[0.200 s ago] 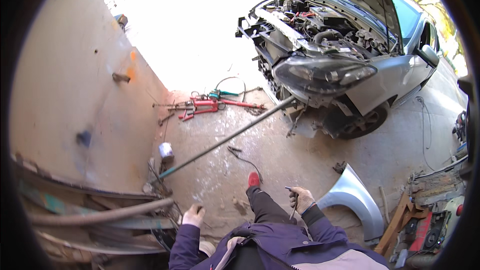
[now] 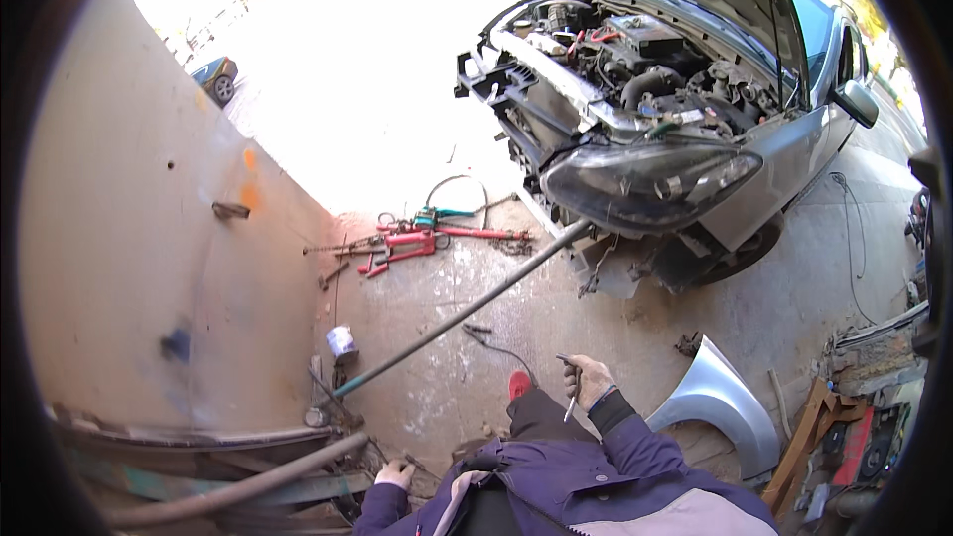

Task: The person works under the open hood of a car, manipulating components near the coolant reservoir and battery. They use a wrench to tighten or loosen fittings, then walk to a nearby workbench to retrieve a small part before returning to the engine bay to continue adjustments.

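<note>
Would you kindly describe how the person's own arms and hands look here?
Both arms are covered by dark purple fabric jacket sleeves, with a black fabric cuff showing at the right wrist. Whether the left hand or right hand is gloved is too blurred to tell.

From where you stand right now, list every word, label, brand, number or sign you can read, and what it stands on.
None can be read.
White-and-purple can: any lettering too blurred to read.
Engine bay: any labels too small to read.
Slim tool in the right hand: no legible marking.
</note>
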A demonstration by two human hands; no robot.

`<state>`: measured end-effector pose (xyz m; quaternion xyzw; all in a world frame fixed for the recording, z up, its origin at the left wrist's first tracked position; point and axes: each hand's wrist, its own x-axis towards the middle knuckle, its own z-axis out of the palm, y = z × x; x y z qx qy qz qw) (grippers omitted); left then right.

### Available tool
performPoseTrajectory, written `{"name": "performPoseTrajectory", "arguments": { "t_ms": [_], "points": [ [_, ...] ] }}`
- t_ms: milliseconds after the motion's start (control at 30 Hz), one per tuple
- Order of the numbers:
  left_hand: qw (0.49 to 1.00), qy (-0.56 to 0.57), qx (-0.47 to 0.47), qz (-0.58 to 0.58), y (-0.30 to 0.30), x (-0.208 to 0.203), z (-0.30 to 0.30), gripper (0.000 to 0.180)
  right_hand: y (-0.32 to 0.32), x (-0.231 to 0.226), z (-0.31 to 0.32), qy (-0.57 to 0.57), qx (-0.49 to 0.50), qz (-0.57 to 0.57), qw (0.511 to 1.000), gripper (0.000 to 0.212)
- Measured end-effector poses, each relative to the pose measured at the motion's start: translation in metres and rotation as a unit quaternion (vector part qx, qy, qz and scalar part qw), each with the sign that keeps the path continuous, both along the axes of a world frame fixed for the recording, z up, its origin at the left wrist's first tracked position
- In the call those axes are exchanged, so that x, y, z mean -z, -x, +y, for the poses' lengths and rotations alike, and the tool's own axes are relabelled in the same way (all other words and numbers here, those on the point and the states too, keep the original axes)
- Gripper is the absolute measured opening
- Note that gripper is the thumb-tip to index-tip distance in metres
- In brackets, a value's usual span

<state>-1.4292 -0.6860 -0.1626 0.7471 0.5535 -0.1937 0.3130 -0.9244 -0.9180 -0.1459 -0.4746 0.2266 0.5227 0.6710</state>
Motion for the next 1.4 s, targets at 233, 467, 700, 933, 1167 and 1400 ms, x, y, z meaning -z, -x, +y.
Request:
{"name": "performPoseTrajectory", "arguments": {
  "t_ms": [233,467,700,933,1167,1400],
  "points": [
    [0.97,0.086,-0.221,-0.047,-0.035,0.02,0.085,0.057,-0.111,-0.091,0.098,-0.002,-0.011,-0.168,0.986,0.012],
    [0.993,0.109,0.052,-0.008,-0.124,0.088,0.209,0.068,-0.15,-0.093,0.105,0.062,0.134,-0.131,0.98,0.014],
    [0.986,0.123,0.112,0.034,-0.299,0.119,0.416,0.057,-0.154,-0.037,0.144,0.119,0.267,-0.039,0.956,0.014],
    [0.977,0.13,0.169,0.011,-0.526,0.108,0.658,0.049,-0.221,-0.056,0.332,0.088,0.41,0.005,0.908,0.021],
    [0.971,-0.016,0.163,-0.172,-0.732,0.044,0.821,0.043,-0.307,-0.126,0.466,0.062,0.259,-0.176,0.948,0.011],
    [0.966,0.111,0.135,-0.189,-0.818,0.027,0.781,0.047,-0.336,-0.124,0.458,0.094,0.39,-0.15,0.904,0.017]
  ]
}}
